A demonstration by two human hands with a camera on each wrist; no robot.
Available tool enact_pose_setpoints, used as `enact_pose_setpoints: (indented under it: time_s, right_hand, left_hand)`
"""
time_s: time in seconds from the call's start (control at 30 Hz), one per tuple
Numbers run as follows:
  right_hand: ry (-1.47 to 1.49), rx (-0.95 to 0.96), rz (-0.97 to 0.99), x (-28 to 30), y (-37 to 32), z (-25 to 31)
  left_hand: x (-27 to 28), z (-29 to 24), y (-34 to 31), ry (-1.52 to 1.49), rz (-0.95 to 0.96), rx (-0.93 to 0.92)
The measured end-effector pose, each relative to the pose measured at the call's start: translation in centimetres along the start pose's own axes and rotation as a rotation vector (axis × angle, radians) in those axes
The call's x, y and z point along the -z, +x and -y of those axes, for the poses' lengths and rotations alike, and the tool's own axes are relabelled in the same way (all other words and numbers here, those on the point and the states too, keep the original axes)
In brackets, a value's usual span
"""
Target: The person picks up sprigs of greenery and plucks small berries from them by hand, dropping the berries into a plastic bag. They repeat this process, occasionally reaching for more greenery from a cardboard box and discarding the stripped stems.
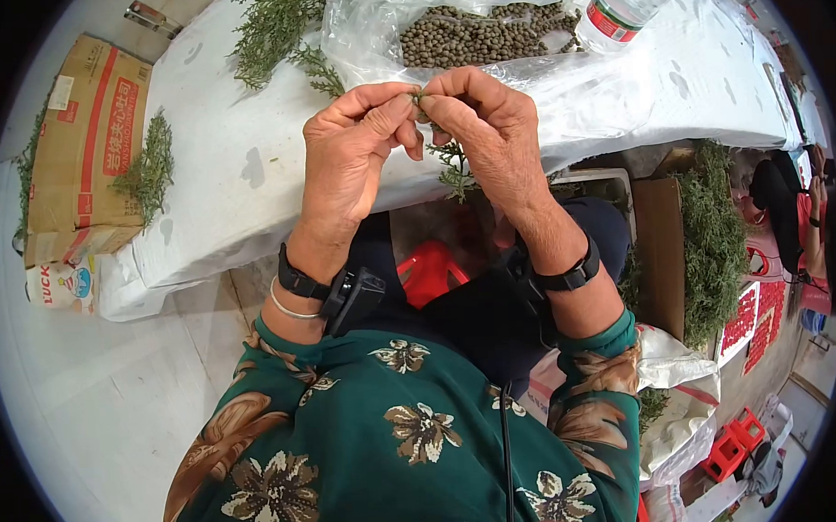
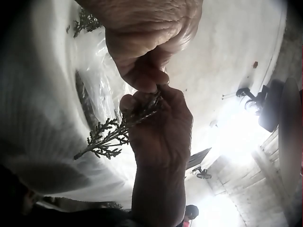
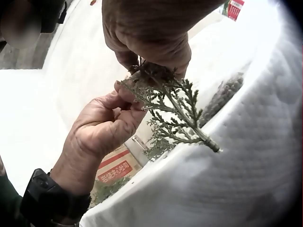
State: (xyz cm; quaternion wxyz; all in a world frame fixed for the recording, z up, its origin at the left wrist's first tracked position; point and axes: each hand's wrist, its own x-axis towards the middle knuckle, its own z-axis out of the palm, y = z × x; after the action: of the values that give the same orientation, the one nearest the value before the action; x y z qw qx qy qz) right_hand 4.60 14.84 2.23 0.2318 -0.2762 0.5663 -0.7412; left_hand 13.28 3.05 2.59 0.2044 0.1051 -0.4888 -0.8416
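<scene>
Above the front edge of the white-covered table (image 1: pixel 250 189), both hands meet over a green conifer sprig (image 1: pixel 454 168). My right hand (image 1: pixel 492 134) grips the sprig with thumb and curled fingers, its cut stem hanging out below. In the right wrist view the sprig's flat, scaly leaves (image 3: pixel 177 113) and pale stem end show clearly. With thumb and forefinger, my left hand (image 1: pixel 341 162) pinches at the sprig's upper end, fingertips right against the right hand's. In the left wrist view the sprig's stem (image 2: pixel 102 142) points down and left; its gripped part is hidden by fingers.
A clear plastic bag (image 1: pixel 364 33) with many small brown balls (image 1: pixel 484 38) lies ahead, a plastic bottle (image 1: pixel 623 14) beside it. Conifer branches (image 1: pixel 276 31) lie to its left. A cardboard box (image 1: pixel 87 144) stands far left; more greenery (image 1: pixel 712 241) is at right. A red stool (image 1: pixel 432 271) is below.
</scene>
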Motion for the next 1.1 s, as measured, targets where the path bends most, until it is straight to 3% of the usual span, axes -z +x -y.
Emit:
enact_pose_setpoints:
  time_s: [0.5,0.73,1.1]
  right_hand:
    - [-0.051,0.084,0.0,-0.4,-0.3,-0.2]
    - [-0.213,0.142,-0.043,-0.4,-0.7,0.4]
    - [-0.144,0.079,-0.039,-0.1,-0.2,0.7]
  left_hand:
    - [-0.2,-0.4,-1.0,0.09,-0.006,-0.05]
    - [-0.6,-0.9,-0.7,0.307,0.01,-0.173]
    - [-0.5,-0.8,-0.3,0.101,-0.045,-0.038]
